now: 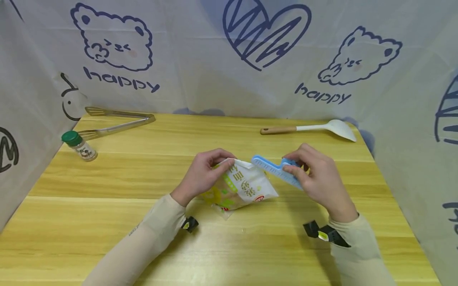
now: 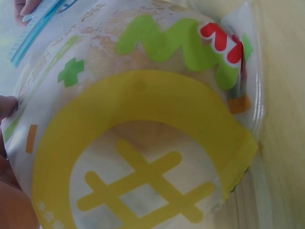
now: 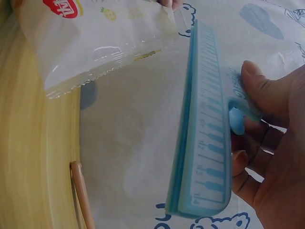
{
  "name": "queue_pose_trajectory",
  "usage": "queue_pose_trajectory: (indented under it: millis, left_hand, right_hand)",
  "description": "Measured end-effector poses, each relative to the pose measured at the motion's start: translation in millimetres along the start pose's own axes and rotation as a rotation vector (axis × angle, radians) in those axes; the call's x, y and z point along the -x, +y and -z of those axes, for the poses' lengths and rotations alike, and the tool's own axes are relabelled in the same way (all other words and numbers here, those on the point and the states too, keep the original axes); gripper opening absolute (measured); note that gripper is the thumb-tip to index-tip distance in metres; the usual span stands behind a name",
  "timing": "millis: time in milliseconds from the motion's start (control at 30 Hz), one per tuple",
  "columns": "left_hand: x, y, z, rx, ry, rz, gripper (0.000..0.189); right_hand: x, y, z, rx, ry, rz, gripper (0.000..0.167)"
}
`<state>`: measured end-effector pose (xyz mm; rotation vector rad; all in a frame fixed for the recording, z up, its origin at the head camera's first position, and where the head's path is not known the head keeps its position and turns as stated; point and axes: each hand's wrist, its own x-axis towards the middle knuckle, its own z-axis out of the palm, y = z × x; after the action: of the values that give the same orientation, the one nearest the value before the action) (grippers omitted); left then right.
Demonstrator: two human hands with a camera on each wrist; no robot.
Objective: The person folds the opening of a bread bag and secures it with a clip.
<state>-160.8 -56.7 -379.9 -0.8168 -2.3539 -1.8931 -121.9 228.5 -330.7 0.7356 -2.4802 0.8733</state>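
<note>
My left hand (image 1: 204, 173) pinches the upper edge of a white, yellow and green plastic food bag (image 1: 247, 186), its thumb in front. The bag is tilted above the table, and something round and pale shows through its clear window in the left wrist view. Just right of it, my right hand (image 1: 316, 178) holds a light blue bag clip (image 1: 273, 169) by its handle, between thumb and fingers. The clip (image 3: 202, 129) has piano-key markings along its long bar. In the right wrist view it stands apart from the bag (image 3: 109, 43).
Metal tongs (image 1: 125, 124) lie at the back left, near a green-capped seasoning jar (image 1: 80, 146). At the back right is a white ladle (image 1: 338, 129) with a wooden handle. Printed white cloth (image 1: 200, 79) hangs behind and beside the wooden table (image 1: 89, 222).
</note>
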Motion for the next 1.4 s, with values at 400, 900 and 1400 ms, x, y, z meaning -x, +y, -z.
queue_pose_trajectory:
  millis: [400, 900, 1400]
  left_hand:
    - [0.2, -0.1, 0.0, 0.001, -0.004, 0.01, 0.012]
    - [-1.0, 0.6, -1.6, -0.007, -0.016, 0.005, 0.012]
    - [-1.2, -0.4, -0.9, -0.014, -0.03, -0.031, 0.011]
  right_hand:
    - [0.0, 3.6, -6.3, 0.029, 0.018, 0.063, 0.015]
    - [-3.2, 1.7, -6.2, 0.038, -0.023, 0.027, 0.014]
    - [-7.4, 4.1, -9.8, 0.074, -0.062, 0.006, 0.012]
